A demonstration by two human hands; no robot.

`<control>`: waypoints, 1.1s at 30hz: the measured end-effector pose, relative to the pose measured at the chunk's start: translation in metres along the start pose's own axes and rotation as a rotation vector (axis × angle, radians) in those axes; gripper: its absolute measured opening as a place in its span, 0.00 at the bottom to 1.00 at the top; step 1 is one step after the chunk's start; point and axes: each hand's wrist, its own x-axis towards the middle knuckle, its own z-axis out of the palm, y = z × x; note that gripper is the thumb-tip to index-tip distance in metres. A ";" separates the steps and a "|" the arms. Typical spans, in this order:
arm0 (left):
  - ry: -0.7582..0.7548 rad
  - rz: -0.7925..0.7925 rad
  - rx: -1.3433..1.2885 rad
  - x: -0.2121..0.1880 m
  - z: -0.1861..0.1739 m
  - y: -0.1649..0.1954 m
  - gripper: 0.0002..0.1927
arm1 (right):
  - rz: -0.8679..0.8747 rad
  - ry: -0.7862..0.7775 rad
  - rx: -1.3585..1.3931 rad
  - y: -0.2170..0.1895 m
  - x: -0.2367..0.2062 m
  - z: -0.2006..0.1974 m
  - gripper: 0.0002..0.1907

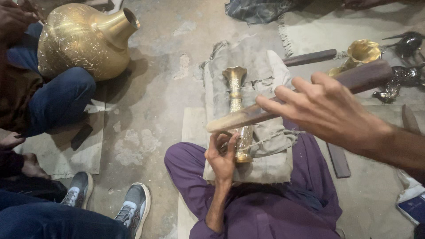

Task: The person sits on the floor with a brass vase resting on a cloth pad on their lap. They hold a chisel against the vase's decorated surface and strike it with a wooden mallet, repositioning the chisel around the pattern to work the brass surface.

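Observation:
A slim engraved brass vase (236,106) lies on a grey cloth pad (261,79) across my lap, flared mouth pointing away. My left hand (222,155) pinches something small and hidden against the vase's lower body, near its base. My right hand (325,108) is raised above the pad and grips a long dark wooden stick (248,117), fingers partly spread. The stick's pale worn end hangs just over the vase and my left fingers.
A person in blue jeans at the left holds a large round brass pot (79,40) on their knee. Grey sneakers (133,206) stand at lower left. More brass pieces (361,53), dark metal figures (407,44) and wooden sticks (310,57) lie at the right.

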 end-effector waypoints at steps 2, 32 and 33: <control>0.036 0.041 0.004 0.000 0.001 -0.001 0.14 | 0.021 0.138 0.027 0.001 -0.004 -0.001 0.29; 0.041 0.190 0.053 -0.006 0.006 -0.007 0.12 | 0.086 0.209 0.130 -0.003 -0.029 0.005 0.27; 0.040 0.185 0.049 -0.008 0.005 -0.008 0.11 | 0.047 0.160 -0.007 -0.004 -0.031 0.004 0.28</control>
